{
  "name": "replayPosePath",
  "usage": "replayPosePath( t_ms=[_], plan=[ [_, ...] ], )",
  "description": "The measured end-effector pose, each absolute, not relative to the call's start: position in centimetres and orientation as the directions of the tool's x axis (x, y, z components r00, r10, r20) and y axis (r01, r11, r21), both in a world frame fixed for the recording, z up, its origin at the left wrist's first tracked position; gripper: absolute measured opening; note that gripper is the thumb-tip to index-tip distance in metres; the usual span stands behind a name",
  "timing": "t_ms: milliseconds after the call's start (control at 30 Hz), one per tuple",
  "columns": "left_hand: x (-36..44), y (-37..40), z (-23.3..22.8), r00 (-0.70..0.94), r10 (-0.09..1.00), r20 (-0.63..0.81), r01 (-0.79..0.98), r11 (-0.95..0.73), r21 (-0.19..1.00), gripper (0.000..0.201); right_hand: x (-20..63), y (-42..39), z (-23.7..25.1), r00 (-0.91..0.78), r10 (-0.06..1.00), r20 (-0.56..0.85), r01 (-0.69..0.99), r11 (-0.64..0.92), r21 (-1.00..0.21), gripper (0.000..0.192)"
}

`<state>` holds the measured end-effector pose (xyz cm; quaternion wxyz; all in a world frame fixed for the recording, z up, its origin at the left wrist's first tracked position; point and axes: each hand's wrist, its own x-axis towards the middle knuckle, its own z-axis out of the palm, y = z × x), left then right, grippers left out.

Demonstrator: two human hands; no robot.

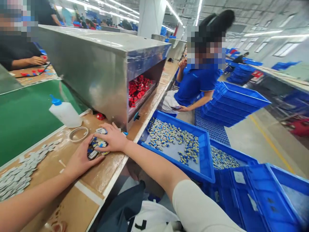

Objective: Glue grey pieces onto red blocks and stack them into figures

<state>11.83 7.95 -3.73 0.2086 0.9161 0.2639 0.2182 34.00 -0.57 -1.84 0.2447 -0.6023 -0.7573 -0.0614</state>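
Observation:
On the brown work surface, a heap of small blue, grey and yellow plastic pieces (101,144) lies between my two hands. My left hand (82,159) curves round the heap's near left side, thumb stretched along its front. From the right, my right hand (113,138) lies over the heap, fingers curled onto the pieces. Together the hands cup the pile against the surface, close to the metal box. Some pieces are hidden under the palms and fingers.
A metal box (96,71) holding red pieces (140,91) stands just ahead. Left are a white bottle (66,114), a tape roll (79,134), flat grey pieces (21,174) and a green belt (29,119). Right, a blue tray (209,158) holds similar pieces; a co-worker (200,80) sits beyond.

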Motion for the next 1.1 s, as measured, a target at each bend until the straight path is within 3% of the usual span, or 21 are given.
replayPosePath(
  t_ms=[467,633,833,933,967,1033,1067,1100],
  plan=[
    [11.9,9.0,-4.0,0.756,0.580,0.304,0.409,-0.781,0.472,0.100,35.0,-0.8,-1.6,-0.197,0.865,0.462,0.967,0.249,-0.054,0.084],
    [11.6,9.8,-4.2,0.753,0.599,0.272,0.419,-0.755,0.503,0.101,35.1,-0.4,-2.2,-0.266,0.823,0.502,0.955,0.296,0.022,0.074],
    [10.8,11.3,-4.9,0.760,0.581,0.291,0.355,-0.746,0.564,0.076,35.4,-0.6,-1.7,-0.230,0.772,0.592,0.960,0.279,0.010,0.056],
    [10.7,11.4,-5.3,0.738,0.610,0.288,0.368,-0.722,0.587,0.077,35.8,-4.4,-2.7,-0.154,0.738,0.657,0.925,0.342,-0.167,0.050],
    [10.7,11.4,-5.4,0.734,0.617,0.284,0.372,-0.715,0.593,0.078,35.9,-6.5,-3.8,-0.089,0.738,0.669,0.887,0.364,-0.285,0.047],
    [10.7,11.2,-5.2,0.732,0.620,0.283,0.370,-0.710,0.599,0.078,36.0,-12.1,-7.3,0.189,0.763,0.618,0.676,0.356,-0.645,0.034],
    [10.8,11.0,-5.0,0.727,0.621,0.293,0.366,-0.711,0.600,0.077,36.1,-15.4,-9.4,0.441,0.759,0.478,0.447,0.276,-0.851,0.028],
    [10.8,10.8,-4.7,0.731,0.613,0.301,0.358,-0.719,0.595,0.077,36.2,-18.9,-11.6,0.716,0.663,0.217,0.146,0.162,-0.976,0.027]
  ],
)
